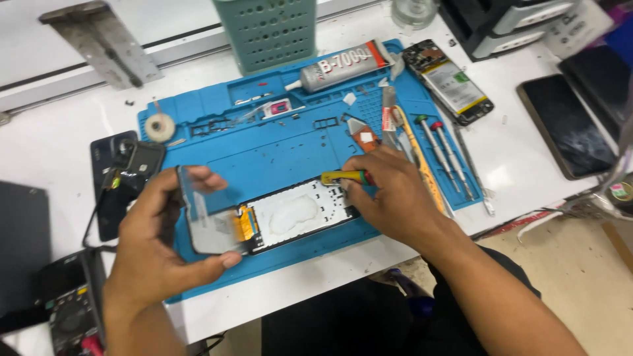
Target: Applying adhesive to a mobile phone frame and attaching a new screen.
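A blue repair mat lies on a white bench. On it rests an opened phone frame with a white inner plate. My left hand grips the phone's lifted glass screen panel at the frame's left end, an orange flex strip joining the two. My right hand holds a yellow-handled screwdriver with a red collar, its tip over the frame's upper right edge.
A grey adhesive tube, a tape roll, two red-capped screwdrivers and tweezers lie on the mat. Another opened phone sits at the mat's corner, a dark phone right, a multimeter bottom left, a green basket behind.
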